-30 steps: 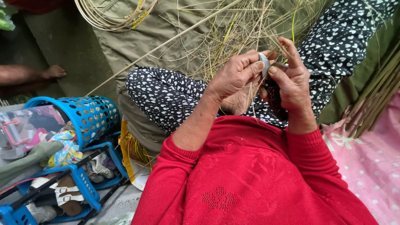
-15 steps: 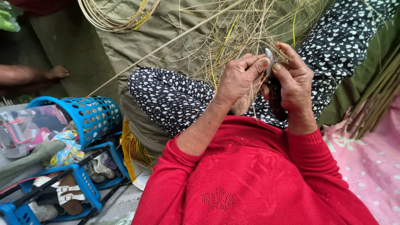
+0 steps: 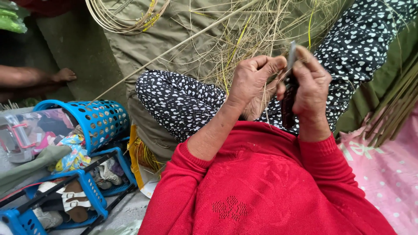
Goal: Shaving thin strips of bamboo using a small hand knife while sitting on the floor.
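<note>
My right hand (image 3: 310, 89) is closed around a small knife (image 3: 288, 102) with a dark handle, its grey blade pointing up between both thumbs. My left hand (image 3: 254, 83) sits right beside it, thumb and forefinger pinched against the blade on a thin dry grass strand (image 3: 266, 101); the strand is barely visible. Both hands hover over my lap, above legs in black fabric with white hearts (image 3: 183, 102). A loose pile of dry grass stalks (image 3: 261, 30) lies just beyond them on an olive cloth.
Blue plastic baskets (image 3: 102, 119) with clothes and sandals stand at the left. Another person's bare foot (image 3: 61, 76) rests at the far left. A coil of pale cane (image 3: 126, 19) lies at the top, a long thin stick (image 3: 174, 45) crosses the cloth, and reed stalks (image 3: 394, 113) lean over a pink dotted sheet (image 3: 387, 174).
Both hands have stayed together and shifted slightly. The knife blade now stands more upright between the thumbs, and the pale strip seen at the fingertips earlier is hardly visible.
</note>
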